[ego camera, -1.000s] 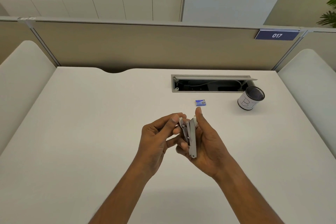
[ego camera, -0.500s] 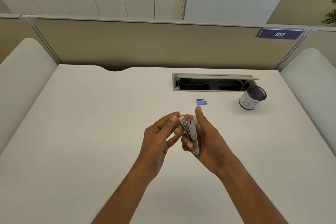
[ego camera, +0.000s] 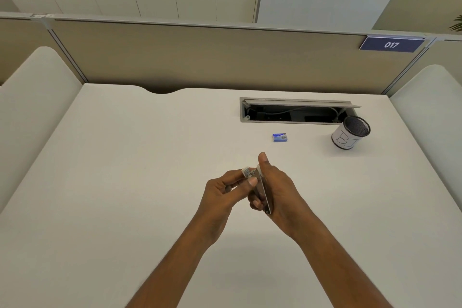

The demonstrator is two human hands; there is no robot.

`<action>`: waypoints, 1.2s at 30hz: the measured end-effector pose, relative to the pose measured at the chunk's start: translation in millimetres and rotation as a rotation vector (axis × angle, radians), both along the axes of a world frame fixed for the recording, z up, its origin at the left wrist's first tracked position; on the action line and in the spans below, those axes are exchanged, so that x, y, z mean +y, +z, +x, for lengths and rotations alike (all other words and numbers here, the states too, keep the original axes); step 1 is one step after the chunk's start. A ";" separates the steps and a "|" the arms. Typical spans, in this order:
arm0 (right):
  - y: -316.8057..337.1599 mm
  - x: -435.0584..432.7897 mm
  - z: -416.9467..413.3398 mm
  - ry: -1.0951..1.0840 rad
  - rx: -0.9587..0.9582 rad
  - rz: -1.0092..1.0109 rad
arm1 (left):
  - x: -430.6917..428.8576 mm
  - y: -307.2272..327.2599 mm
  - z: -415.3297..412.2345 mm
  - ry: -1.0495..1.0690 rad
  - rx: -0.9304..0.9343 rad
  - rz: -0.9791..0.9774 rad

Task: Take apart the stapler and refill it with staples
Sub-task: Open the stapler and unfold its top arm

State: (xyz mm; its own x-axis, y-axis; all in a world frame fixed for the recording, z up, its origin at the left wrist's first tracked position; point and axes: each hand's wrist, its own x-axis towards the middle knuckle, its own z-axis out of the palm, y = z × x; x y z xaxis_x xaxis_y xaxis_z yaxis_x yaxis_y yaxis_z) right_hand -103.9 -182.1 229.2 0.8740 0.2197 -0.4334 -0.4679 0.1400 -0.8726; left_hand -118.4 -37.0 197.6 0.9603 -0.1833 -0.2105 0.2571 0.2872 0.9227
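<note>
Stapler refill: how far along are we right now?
Done: the stapler is off the desk, gripped in the right hand. In hand: the left hand works at its top end; whether it is open is unclear. Left: the blue staple box lies closed and untouched on the desk, so loading staples apparently hasn't started.

Stapler (ego camera: 262, 190) now more upright, left thumb (ego camera: 251, 181) lower.

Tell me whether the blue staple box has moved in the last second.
No. The staple box lies at the same spot in front of the cable tray, left of the pen cup.
</note>
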 end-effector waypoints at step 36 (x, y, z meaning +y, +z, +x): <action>13.1 -19.8 -15.3 0.021 -0.398 -0.130 | 10.8 18.8 -5.9 0.065 -0.272 0.138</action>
